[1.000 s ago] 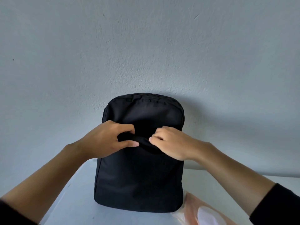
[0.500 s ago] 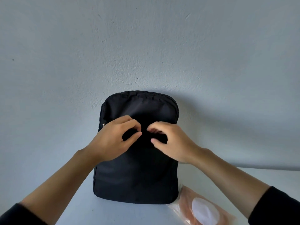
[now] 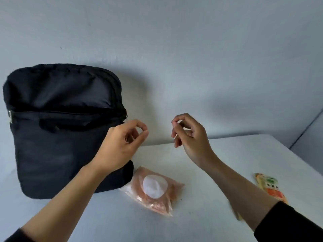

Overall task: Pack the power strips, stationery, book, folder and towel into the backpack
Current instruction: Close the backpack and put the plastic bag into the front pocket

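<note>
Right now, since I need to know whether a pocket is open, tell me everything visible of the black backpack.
The backpack is black, of soft fabric, standing upright on the white table by the wall. A zip line crosses its front, a metal pull at its left end; below it a fold gapes like a pocket mouth. The left hand overlaps its right edge; contact is unclear. A pink packet lies by its lower right corner.

Setting: plain indoor room; I cannot tell whether home or office. Evidence before me:
- bare pale grey wall point(image 3: 174, 49)
- white desk point(image 3: 227, 163) set against the wall
- room corner point(image 3: 305, 131) at my right

On the desk:
- black backpack point(image 3: 61, 145), upright by the wall
- clear-wrapped pink packet point(image 3: 162, 201)
- orange-and-green packet point(image 3: 272, 189)
</note>
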Motion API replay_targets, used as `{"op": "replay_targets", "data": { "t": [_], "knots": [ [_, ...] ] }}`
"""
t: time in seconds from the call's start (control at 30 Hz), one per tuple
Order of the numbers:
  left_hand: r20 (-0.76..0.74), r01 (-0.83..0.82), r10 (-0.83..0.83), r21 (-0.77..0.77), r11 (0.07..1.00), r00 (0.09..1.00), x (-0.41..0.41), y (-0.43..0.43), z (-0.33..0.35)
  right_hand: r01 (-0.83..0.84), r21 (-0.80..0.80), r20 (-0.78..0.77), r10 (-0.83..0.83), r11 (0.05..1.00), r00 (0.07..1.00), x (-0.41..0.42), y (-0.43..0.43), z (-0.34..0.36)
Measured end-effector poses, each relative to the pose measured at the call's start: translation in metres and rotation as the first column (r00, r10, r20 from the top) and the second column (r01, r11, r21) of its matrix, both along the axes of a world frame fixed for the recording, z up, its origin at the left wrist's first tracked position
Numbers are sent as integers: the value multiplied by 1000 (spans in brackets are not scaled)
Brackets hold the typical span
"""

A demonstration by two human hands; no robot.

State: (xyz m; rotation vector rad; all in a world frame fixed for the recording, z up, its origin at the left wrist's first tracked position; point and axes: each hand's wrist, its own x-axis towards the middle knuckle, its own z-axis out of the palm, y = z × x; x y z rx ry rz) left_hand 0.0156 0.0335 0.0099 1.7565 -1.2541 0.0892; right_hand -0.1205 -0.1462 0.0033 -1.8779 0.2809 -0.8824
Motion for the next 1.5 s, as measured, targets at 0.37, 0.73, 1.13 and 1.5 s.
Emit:
{"op": "replay_targets", "data": {
  "t": [0.37,0.73,1.13,1.5],
  "knots": [
    [-114,219,-188,559,799,976,-128,-127,-68,-101,-179,-693,-53,979,719,-133,-156,-53],
    [-134,314,-368,814,489,920,-222,-234,-123,-564,-194,-979,-124,803,160,-205,-229,-73],
    [82,105,-320,844,526,944,-195,-232,-133,-479,-358,-897,-153,801,415,-214,-247,-112],
    [83,-58,15,543,838,996,-141,-182,-82,-328,-406,-798,-156,853,582,-158,-226,-101]
  ]
}}
